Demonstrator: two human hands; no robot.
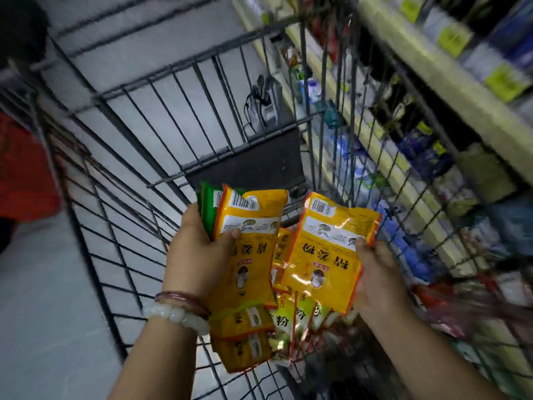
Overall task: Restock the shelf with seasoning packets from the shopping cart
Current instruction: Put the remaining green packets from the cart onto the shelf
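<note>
The left hand [199, 255], low in the middle of the frame, grips a fanned stack of packets [248, 226], thumb pressed across the front yellow one and fingers behind; at least one green packet [208, 212] shows behind it, and more yellow ones hang below the wrist, so the stack looks like about five, though the overlap hides an exact count. The right hand [375, 278], just to the right, pinches a single yellow packet [328, 255] by its right edge, thumb on the face. Both sit above the near end of the cart [129, 145], whose wire basket fills the centre and left of the frame. Under the hands lies a loose heap [291, 321] of further packets, yellow and pale green, at least four, partly covered. The packets look light, flat and soft, with glossy film that will likely slide one on another; a pinch across the sealed edge or a flat grip over the middle should hold best, and a thick fan could slip. The shelf [450, 90] runs down the right side of the frame, blurred, stocked with assorted goods, just beside the cart. A red shape [23, 168] sits at the left edge.
</note>
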